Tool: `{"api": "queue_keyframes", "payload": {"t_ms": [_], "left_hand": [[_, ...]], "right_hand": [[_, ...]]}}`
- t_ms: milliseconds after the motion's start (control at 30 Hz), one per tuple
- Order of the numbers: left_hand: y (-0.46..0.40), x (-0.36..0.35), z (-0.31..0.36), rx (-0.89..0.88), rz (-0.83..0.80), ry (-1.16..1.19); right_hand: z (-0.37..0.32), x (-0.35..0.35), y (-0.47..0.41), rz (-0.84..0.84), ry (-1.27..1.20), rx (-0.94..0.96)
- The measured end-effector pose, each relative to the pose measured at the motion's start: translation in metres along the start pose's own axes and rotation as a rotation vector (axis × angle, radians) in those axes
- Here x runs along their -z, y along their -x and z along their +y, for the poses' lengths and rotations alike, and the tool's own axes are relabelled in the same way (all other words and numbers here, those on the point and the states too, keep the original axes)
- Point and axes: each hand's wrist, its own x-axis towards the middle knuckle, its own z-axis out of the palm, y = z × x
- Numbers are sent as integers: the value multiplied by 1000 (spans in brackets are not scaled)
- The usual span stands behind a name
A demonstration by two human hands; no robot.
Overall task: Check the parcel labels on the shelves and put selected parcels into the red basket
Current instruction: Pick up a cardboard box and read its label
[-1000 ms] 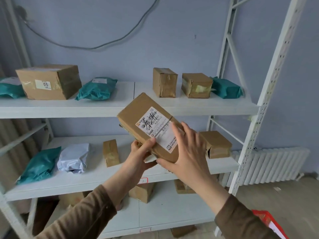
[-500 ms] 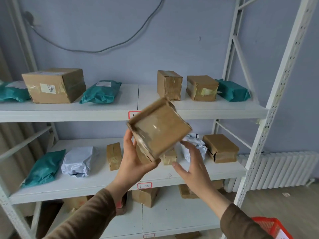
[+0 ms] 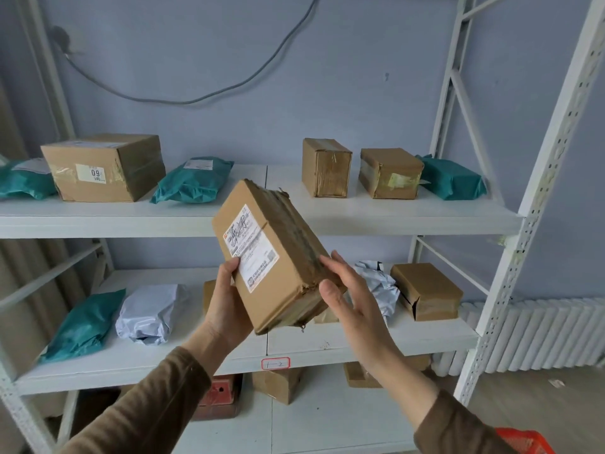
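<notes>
A brown cardboard parcel [image 3: 271, 253] with a white printed label on its front face is held up, tilted, in front of the white shelves [image 3: 393, 211]. My left hand [image 3: 226, 309] grips its lower left edge, thumb on the label. My right hand [image 3: 350, 303] holds its lower right side, thumb on the front corner and fingers behind the taped edge. A corner of the red basket [image 3: 523, 440] shows at the bottom right, below my right sleeve.
The top shelf carries a large box marked 09 [image 3: 104, 168], teal bags [image 3: 193, 181] and two small boxes [image 3: 327, 168]. The middle shelf has a teal bag [image 3: 85, 322], white bags [image 3: 147, 312] and a box [image 3: 429, 290]. More boxes lie on the bottom shelf; a radiator [image 3: 537, 335] stands right.
The parcel was turned over between my hands; its label, hidden half a second ago, faces me again. My right hand has come back onto the parcel's right side.
</notes>
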Motion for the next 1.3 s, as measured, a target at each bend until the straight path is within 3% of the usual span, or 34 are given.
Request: {"api": "queue_keyframes", "payload": {"t_ms": [100, 233, 500, 633, 767, 900, 1300], "left_hand": [[-9, -14, 15, -26, 15, -221], [-23, -39, 40, -98, 128, -516], [-53, -75, 65, -259, 63, -628], [-82, -78, 89, -273, 44, -629], [-116, -81, 117, -234, 150, -569], [-151, -79, 137, -186, 247, -576], [-225, -56, 158, -147, 302, -649]], "right_hand": [[1, 4, -23, -74, -169, -165], [-3, 6, -51, -83, -227, -240], [-21, -20, -132, 190, -646, -462], [-29, -33, -182, 174, -479, -518], [-29, -40, -232, 104, -283, -547], [-15, -51, -273, 51, -337, -536], [10, -72, -327, -9, -286, -481]]}}
